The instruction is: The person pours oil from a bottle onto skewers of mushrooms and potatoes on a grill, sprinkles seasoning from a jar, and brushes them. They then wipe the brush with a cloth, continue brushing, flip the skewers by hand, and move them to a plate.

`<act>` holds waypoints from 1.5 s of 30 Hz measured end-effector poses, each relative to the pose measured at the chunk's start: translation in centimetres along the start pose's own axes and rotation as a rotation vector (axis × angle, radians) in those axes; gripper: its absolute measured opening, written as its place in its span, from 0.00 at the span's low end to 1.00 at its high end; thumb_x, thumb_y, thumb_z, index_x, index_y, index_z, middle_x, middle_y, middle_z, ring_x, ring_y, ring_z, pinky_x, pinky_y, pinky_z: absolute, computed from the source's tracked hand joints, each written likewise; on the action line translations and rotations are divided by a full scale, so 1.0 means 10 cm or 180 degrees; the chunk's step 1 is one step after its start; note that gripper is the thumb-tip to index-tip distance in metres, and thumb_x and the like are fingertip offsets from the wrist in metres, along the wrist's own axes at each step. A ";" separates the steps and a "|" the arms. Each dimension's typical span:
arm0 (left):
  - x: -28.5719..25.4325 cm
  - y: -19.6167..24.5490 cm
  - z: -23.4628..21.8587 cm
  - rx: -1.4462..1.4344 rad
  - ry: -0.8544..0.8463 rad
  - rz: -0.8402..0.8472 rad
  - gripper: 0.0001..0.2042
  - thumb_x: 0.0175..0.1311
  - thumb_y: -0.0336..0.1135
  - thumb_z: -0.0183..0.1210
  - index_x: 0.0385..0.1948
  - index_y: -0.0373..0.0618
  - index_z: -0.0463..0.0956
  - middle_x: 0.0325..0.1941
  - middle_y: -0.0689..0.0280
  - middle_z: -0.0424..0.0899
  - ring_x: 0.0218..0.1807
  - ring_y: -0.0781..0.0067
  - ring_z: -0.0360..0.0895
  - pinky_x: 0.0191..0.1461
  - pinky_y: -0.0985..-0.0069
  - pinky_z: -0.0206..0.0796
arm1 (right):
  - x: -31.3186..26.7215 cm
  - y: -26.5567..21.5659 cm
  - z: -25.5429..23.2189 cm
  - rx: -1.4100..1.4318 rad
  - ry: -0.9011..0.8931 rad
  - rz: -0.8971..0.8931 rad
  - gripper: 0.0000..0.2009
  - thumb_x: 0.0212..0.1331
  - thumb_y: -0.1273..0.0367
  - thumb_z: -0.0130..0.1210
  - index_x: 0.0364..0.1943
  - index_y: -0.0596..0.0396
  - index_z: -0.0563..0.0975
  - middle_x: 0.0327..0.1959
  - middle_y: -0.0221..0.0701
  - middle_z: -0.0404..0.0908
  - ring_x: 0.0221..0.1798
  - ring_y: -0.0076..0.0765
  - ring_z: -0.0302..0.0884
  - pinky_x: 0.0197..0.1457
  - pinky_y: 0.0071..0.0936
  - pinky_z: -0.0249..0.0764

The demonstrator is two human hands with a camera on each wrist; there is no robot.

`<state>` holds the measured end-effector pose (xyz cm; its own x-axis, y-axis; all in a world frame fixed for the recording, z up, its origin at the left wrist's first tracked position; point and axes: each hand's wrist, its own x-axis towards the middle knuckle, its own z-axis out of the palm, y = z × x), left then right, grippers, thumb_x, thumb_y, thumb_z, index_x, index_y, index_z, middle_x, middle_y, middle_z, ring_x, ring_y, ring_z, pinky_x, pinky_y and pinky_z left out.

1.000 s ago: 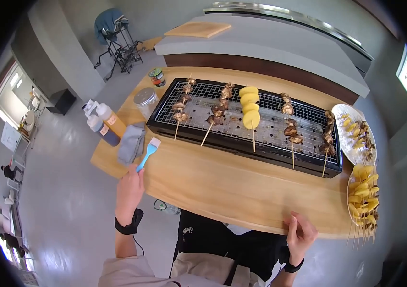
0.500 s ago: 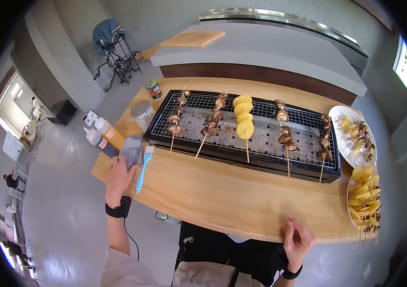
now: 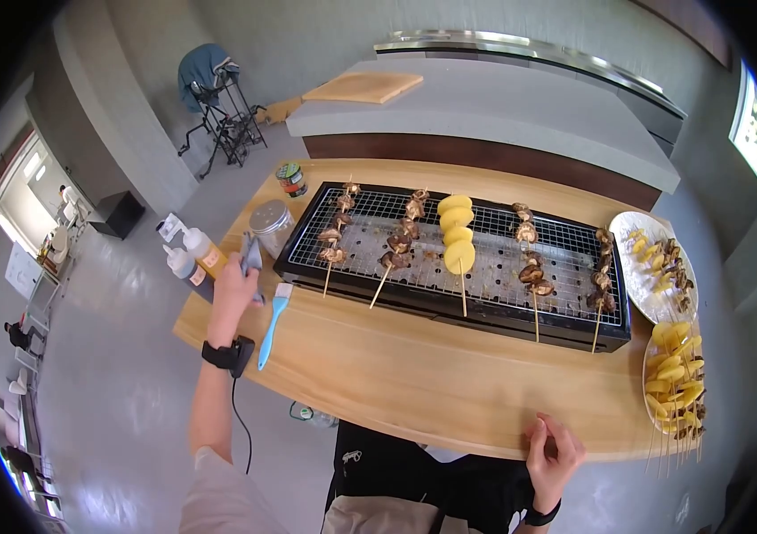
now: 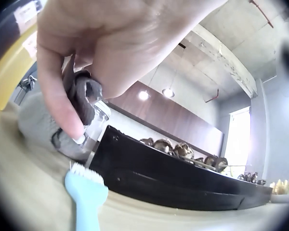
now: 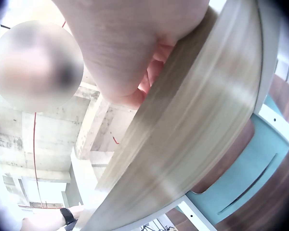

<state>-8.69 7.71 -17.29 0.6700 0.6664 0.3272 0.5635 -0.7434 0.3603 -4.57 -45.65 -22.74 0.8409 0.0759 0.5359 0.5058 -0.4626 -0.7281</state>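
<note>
At the table's left end my left hand (image 3: 233,298) pinches a grey cloth (image 3: 252,253) between thumb and fingers; in the left wrist view part of the cloth (image 4: 82,98) is bunched up in the grip. A blue basting brush (image 3: 274,327) with pale bristles lies on the wood just right of that hand. My right hand (image 3: 555,456) rests at the table's front edge, fingers loosely curled, holding nothing. Beyond the hands stands a black grill (image 3: 485,324) carrying several mushroom skewers (image 3: 398,245) and one skewer of yellow slices (image 3: 457,238).
Two squeeze bottles, one yellow (image 3: 207,250) and one dark (image 3: 193,275), stand left of the cloth. Behind it are a lidded clear jar (image 3: 273,230) and a small can (image 3: 290,180). At right, a white plate (image 3: 641,289) holds skewers, with more yellow-slice skewers (image 3: 674,378) nearer me.
My left hand let go of the basting brush, leaving it on the table, then moved left and forward to the grey cloth and took hold of it. The right hand stayed at the edge.
</note>
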 end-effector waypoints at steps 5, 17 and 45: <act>0.42 0.16 -0.11 -0.0714 0.0410 -0.0381 0.15 0.63 0.30 0.53 0.49 0.33 0.71 0.42 0.43 0.80 0.38 0.40 0.81 0.35 0.57 0.75 | -0.01 0.00 -0.01 -0.0006 -0.0014 0.0036 0.05 0.54 0.80 0.59 0.33 0.58 0.82 0.18 0.31 0.80 0.19 0.26 0.77 0.23 0.20 0.68; 0.93 0.22 0.08 -0.0533 0.0321 -0.0201 0.32 0.61 0.51 0.60 0.57 0.32 0.66 0.54 0.42 0.75 0.56 0.42 0.74 0.59 0.58 0.67 | -0.02 0.05 -0.02 0.0006 -0.0069 -0.0039 0.04 0.57 0.80 0.57 0.34 0.62 0.81 0.18 0.31 0.80 0.18 0.20 0.75 0.22 0.16 0.66; -0.25 0.87 -0.14 -0.0803 -0.0098 0.0381 0.18 0.67 0.46 0.57 0.38 0.35 0.74 0.31 0.54 0.81 0.37 0.52 0.79 0.38 0.60 0.68 | 0.00 0.01 -0.03 -0.0157 -0.0094 0.0010 0.02 0.57 0.79 0.57 0.32 0.61 0.81 0.17 0.32 0.80 0.18 0.24 0.78 0.24 0.18 0.69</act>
<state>-6.14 -0.33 -13.72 0.7410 0.5697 0.3554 0.3438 -0.7766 0.5279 -4.58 -46.01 -22.70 0.8481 0.1001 0.5203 0.4937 -0.5058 -0.7074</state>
